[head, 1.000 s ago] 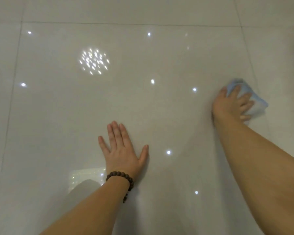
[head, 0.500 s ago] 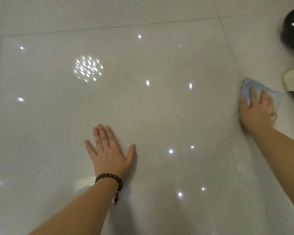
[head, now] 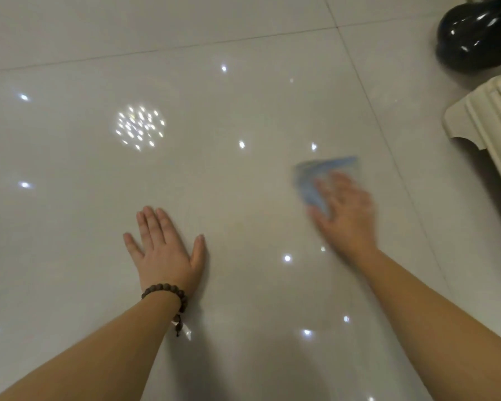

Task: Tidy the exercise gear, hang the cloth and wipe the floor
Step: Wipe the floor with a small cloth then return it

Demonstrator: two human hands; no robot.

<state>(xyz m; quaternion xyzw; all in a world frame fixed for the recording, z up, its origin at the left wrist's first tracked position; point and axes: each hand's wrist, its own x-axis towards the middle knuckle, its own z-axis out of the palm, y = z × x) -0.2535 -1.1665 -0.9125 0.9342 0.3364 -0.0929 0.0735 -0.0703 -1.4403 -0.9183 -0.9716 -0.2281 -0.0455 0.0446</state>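
Note:
A light blue cloth [head: 315, 176] lies flat on the glossy pale tiled floor [head: 243, 105], right of centre. My right hand [head: 344, 212] presses down on it with fingers spread and fairly straight; both are blurred by motion, and the hand hides the cloth's near part. My left hand [head: 165, 250] rests flat on the floor at centre left, fingers straight, thumb out, a dark bead bracelet on its wrist.
A shiny black rounded object [head: 475, 33] stands on the floor at the top right. The cream moulded base of a piece of furniture [head: 486, 123] juts in from the right edge just below it. Ceiling lights reflect off the tiles.
My right hand has swept the cloth leftward, away from the tile seam and the furniture base toward the middle. The left hand stays planted flat on the floor.

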